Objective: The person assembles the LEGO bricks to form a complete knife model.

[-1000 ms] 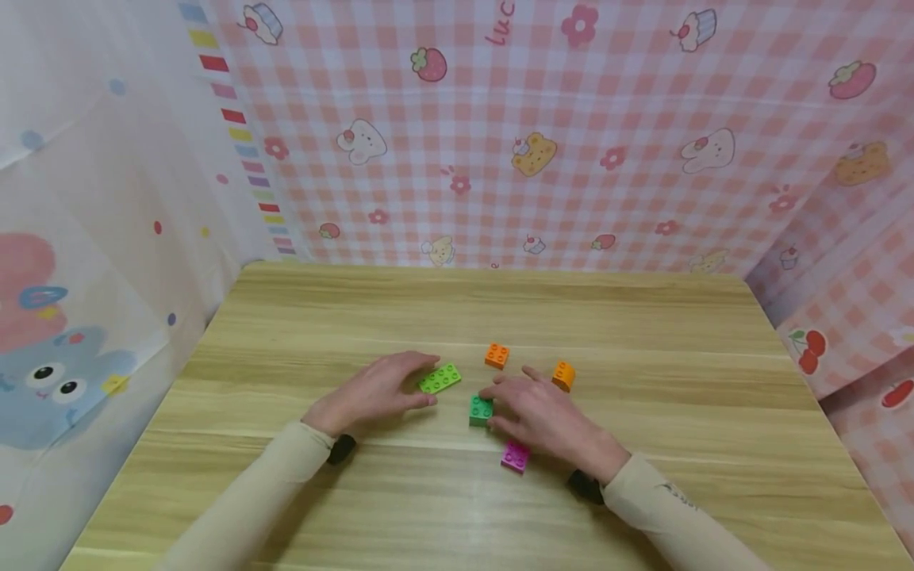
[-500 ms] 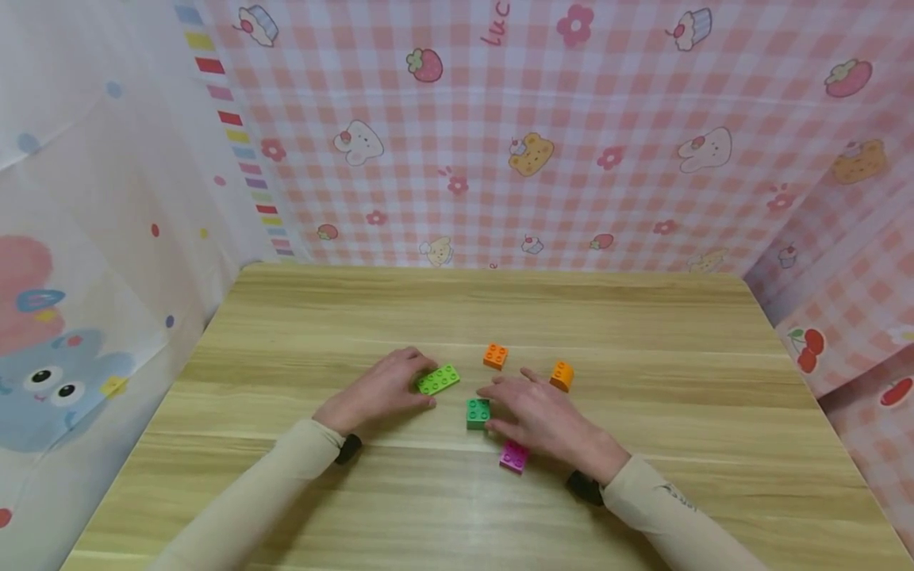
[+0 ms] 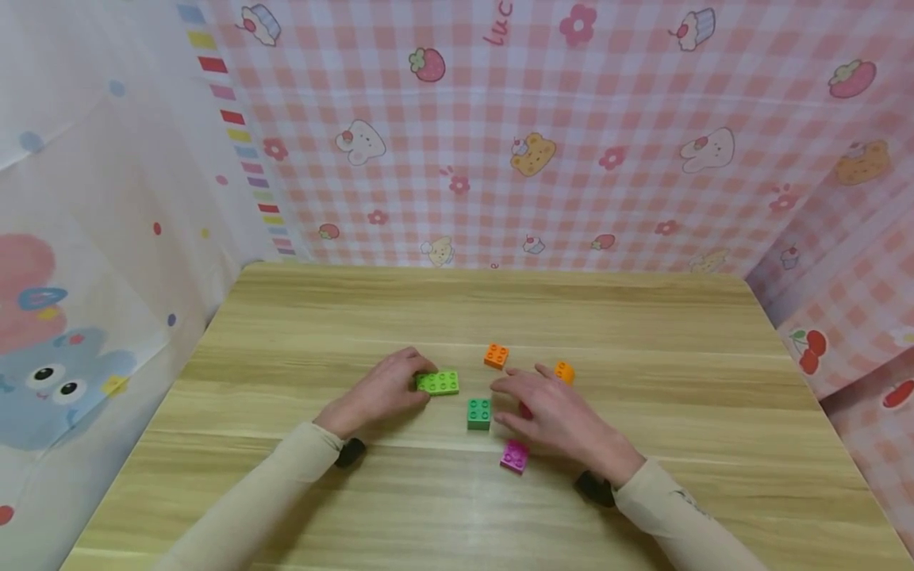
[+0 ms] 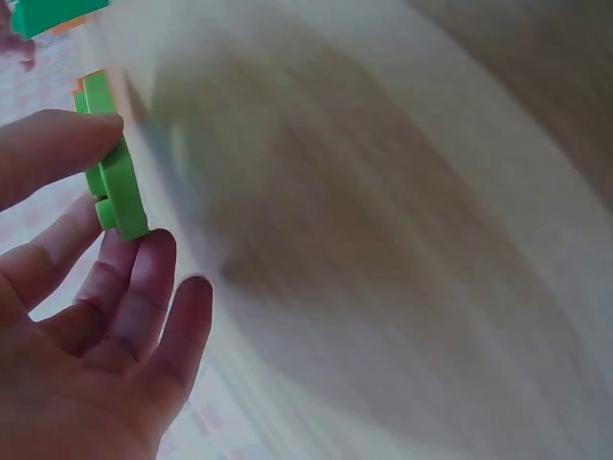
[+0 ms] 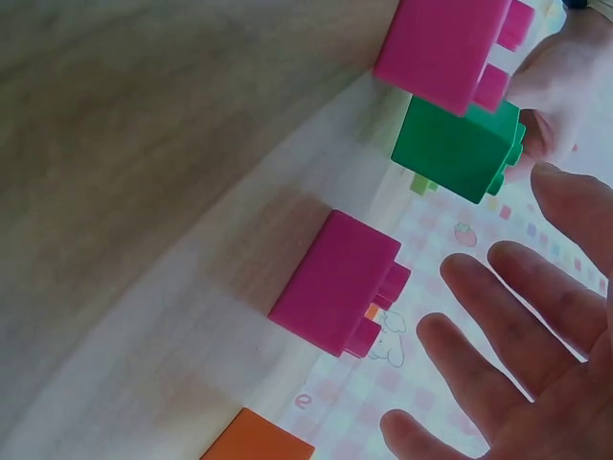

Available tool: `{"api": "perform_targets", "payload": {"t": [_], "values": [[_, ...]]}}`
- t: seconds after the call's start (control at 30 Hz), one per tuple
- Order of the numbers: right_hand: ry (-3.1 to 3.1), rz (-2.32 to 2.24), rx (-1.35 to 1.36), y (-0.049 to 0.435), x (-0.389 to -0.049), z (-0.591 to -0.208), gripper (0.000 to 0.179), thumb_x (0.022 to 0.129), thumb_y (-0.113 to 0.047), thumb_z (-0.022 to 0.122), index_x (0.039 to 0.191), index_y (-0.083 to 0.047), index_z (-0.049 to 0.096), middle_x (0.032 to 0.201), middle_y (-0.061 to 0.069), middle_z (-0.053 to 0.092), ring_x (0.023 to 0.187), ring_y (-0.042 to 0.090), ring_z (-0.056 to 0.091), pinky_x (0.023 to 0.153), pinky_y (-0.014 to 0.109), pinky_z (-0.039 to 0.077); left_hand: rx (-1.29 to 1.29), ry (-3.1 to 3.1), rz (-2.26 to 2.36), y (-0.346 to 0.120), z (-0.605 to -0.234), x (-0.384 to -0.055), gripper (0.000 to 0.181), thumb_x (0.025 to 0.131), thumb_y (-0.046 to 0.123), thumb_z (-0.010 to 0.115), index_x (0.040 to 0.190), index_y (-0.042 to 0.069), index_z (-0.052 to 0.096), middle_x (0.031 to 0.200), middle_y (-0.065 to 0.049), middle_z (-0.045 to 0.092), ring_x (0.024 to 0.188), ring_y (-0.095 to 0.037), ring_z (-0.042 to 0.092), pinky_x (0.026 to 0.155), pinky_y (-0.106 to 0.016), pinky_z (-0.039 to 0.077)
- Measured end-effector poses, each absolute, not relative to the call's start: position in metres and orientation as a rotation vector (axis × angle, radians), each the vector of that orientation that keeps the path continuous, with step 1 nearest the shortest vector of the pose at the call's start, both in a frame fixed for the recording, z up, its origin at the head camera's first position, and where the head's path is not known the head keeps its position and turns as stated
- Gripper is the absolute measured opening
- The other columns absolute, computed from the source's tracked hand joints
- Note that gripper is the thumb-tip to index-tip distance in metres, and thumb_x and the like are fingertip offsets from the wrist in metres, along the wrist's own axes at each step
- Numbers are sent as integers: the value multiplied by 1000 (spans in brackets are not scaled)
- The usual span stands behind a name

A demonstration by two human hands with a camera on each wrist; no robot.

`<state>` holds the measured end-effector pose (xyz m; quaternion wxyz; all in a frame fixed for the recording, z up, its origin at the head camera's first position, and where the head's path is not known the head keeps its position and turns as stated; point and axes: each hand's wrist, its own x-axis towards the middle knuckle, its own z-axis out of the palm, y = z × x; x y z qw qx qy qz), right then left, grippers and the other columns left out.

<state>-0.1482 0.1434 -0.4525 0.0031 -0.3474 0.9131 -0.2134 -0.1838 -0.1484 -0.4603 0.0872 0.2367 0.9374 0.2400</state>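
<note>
In the head view my left hand point(image 3: 382, 392) pinches the left end of a lime green eight-stud toy brick point(image 3: 444, 383). The left wrist view has its thumb against the lime brick point(image 4: 123, 187), fingertips at the far side. My right hand point(image 3: 553, 412) hovers with spread, relaxed fingers, holding nothing. Just left of its fingertips stands a dark green four-stud brick point(image 3: 478, 414). Beneath that palm, a pink-red brick point(image 3: 525, 410) is mostly hidden; the right wrist view shows this pink brick point(image 5: 335, 283) beside the fingers. A magenta brick point(image 3: 514, 457) lies nearer the body.
An orange four-stud brick point(image 3: 496, 355) sits behind the green one. Another orange brick point(image 3: 564, 373), with a rounded side, is partly covered by the right fingers. Everything rests on a wood-grain table point(image 3: 321, 309), with a checked cloth point(image 3: 485, 103) hanging behind.
My left thumb has closed in on the lime brick, which has turned from slanted to nearly level. My right hand has drifted right, off the green brick, exposing some of the pink-red brick.
</note>
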Motion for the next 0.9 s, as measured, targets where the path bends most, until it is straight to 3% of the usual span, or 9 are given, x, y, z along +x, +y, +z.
{"api": "perform_targets", "payload": {"t": [0.2,0.9], "values": [[2859,-676,-1063,146,-147,-453,44,95,-31,77,131,-6,68,132,7,70,137,33,54,118,66,30,654,2763,840,-145,-456,-179,41,87,12,81,127,10,70,120,-4,63,110,-22,60,100,-46,51],[2884,-755,-962,149,-143,-451,55,94,-38,78,138,-7,64,138,13,65,135,34,55,120,61,31,805,2678,1078,-126,-445,-155,39,85,7,80,123,9,70,118,-3,62,108,-20,60,98,-45,54]]}}
